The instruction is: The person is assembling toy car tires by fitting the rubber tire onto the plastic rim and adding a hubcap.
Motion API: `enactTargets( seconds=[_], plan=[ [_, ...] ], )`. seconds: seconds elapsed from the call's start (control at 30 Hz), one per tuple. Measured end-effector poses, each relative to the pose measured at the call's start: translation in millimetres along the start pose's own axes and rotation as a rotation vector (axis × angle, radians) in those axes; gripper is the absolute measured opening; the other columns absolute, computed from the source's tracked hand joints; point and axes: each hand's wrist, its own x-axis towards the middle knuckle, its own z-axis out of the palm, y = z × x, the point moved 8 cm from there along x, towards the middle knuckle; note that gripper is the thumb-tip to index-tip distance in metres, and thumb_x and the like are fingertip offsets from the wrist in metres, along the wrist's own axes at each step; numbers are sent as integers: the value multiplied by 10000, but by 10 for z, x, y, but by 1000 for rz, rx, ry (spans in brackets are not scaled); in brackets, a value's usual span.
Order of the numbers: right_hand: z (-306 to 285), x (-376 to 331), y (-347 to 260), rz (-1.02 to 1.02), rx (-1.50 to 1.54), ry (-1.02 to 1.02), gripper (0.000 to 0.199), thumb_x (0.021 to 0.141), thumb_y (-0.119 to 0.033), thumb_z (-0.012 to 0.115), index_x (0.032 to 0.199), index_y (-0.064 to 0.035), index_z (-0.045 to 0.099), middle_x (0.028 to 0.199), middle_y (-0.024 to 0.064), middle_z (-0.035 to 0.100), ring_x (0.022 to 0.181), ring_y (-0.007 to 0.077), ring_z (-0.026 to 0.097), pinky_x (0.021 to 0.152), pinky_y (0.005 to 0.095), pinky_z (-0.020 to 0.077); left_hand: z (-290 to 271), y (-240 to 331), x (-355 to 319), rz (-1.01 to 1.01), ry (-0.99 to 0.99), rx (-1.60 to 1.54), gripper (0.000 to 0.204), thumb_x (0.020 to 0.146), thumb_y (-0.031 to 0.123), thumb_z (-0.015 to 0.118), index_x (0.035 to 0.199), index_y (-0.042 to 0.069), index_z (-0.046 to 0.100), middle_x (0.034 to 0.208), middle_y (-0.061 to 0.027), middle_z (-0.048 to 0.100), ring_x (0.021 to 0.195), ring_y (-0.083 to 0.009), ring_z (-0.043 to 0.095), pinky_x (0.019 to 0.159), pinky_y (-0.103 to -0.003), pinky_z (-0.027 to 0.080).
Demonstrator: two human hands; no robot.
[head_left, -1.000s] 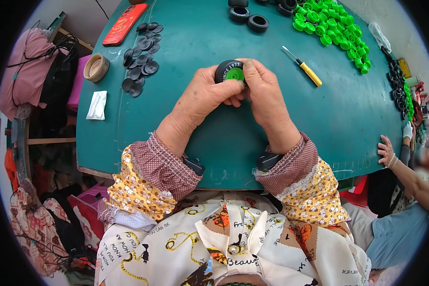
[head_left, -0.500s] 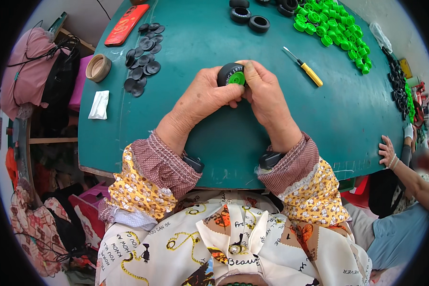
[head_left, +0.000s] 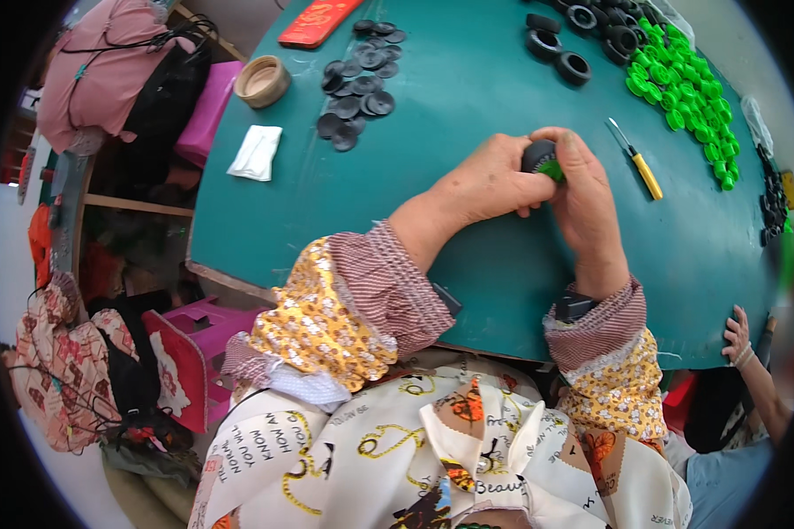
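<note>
Both hands hold one small black toy tire with a green wheel hub set in it, raised above the green table. My left hand grips it from the left, its thumb across the hub. My right hand is closed on its right side, with the thumb over the top. The fingers hide much of the wheel. Right of my hands lies a yellow-handled screwdriver. Farther off are loose black tires and a heap of bright green hubs.
Black discs are scattered left of my hands, near a round tan container, a white packet and a red flat case. Another person's hand rests at the table's right edge. Bags stand left of the table.
The view has shifted, so the table's things appear farther right and the left side shows more. My hands still grip the wheel, and its green hub is now more covered by fingers.
</note>
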Motion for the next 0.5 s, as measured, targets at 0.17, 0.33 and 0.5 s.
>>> enactTargets(
  seconds=[0.17, 0.33, 0.5],
  plan=[
    [182, 43, 17, -18, 85, -80, 289, 920, -297, 423, 944, -28, 527, 696, 33, 521, 507, 86, 479, 427, 204, 394, -69, 85, -114, -2, 1, 38, 165, 731, 145, 574, 774, -14, 584, 673, -31, 571, 569, -99, 548, 543, -213, 452],
    [93, 49, 15, -67, -27, -55, 308, 922, -313, 411, 923, -33, 541, 693, 17, 520, 538, 63, 469, 457, 187, 391, -7, 55, -97, -41, -14, 43, 169, 732, 163, 578, 748, -5, 588, 660, -41, 580, 565, -106, 555, 544, -214, 453],
    [39, 66, -32, -90, -25, -54, 318, 921, -321, 414, 932, -33, 549, 721, 11, 527, 604, 56, 482, 523, 183, 410, 17, 22, -47, -86, -46, 32, 197, 749, 206, 577, 752, 9, 583, 661, -57, 587, 554, -113, 561, 538, -209, 457]
  ],
)
